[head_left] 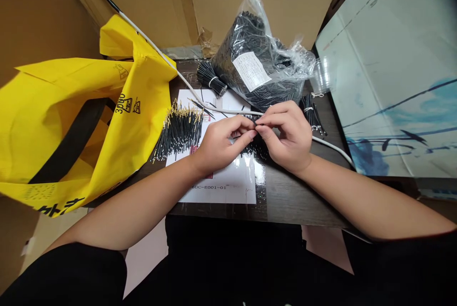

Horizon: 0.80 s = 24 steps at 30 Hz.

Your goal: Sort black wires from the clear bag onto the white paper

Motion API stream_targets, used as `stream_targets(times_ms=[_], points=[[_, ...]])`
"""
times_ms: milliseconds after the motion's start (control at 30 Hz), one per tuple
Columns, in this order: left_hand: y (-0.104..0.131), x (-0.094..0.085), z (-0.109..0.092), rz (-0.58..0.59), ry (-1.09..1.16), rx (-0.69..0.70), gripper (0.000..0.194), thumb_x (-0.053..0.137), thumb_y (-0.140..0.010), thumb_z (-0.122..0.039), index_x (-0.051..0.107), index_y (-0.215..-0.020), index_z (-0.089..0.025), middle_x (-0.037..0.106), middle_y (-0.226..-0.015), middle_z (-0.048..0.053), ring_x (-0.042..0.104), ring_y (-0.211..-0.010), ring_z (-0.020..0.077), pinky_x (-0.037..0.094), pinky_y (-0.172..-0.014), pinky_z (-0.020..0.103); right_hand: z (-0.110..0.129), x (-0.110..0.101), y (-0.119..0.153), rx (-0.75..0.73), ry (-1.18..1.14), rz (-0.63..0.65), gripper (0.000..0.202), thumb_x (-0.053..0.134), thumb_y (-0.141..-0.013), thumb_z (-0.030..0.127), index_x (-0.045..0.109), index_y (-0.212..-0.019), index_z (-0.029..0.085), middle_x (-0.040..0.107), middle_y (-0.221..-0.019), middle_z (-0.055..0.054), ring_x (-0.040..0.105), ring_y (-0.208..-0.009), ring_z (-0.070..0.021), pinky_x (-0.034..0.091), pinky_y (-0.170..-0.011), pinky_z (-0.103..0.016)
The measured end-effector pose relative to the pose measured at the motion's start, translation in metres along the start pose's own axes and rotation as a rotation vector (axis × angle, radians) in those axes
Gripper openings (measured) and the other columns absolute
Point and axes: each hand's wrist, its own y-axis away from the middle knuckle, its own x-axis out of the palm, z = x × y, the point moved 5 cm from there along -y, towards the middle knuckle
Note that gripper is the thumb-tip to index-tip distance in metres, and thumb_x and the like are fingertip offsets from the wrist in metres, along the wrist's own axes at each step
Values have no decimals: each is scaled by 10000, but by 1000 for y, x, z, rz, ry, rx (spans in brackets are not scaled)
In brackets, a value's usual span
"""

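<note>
My left hand (226,142) and my right hand (287,137) meet fingertip to fingertip over the table. Both are closed in a pinch on a thin black wire (255,124), of which only a tiny dark bit shows between the fingers. Beneath and behind my hands lies a heap of short black wires (259,149), partly covered by them. To the left, a pile of black wires with gold-coloured tips (180,127) rests on a printed white sheet (235,192). A few loose black wires lie on the sheet beyond my left hand.
A clear plastic bag full of black wires (246,34) stands behind my hands, with tied bundles (211,77) (312,113) on either side. A white cable (185,82) crosses the table. A yellow bag (143,73) fills the left; a light printed box (396,82) stands right.
</note>
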Motion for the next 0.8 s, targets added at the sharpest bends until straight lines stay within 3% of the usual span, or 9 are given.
stream_targets(times_ms=[467, 667, 800], points=[[1, 0, 5, 13, 64, -74, 100, 617, -959, -267, 658, -963, -176, 722, -758, 7, 677, -689, 110, 521, -660, 236, -8, -4, 3, 67, -12, -83, 83, 698, -899, 218, 667, -972, 245, 701, -872, -27, 651, -786, -167, 532, -620, -323], [1, 1, 4, 25, 98, -70, 85, 606, -966, -249, 644, -970, -173, 735, -763, 14, 698, -701, 109, 538, -664, 230, -6, -2, 1, 30, -16, -37, 100, 723, -883, 198, 706, -968, 250, 749, -873, -14, 699, -790, -169, 582, -692, -351], [1, 1, 5, 37, 130, -94, 85, 602, -971, -257, 629, -958, -177, 747, -783, 20, 711, -725, 114, 552, -690, 238, -5, -2, 3, 84, -28, -42, 127, 725, -884, 186, 714, -990, 255, 778, -896, -2, 733, -779, -156, 595, -662, -316]])
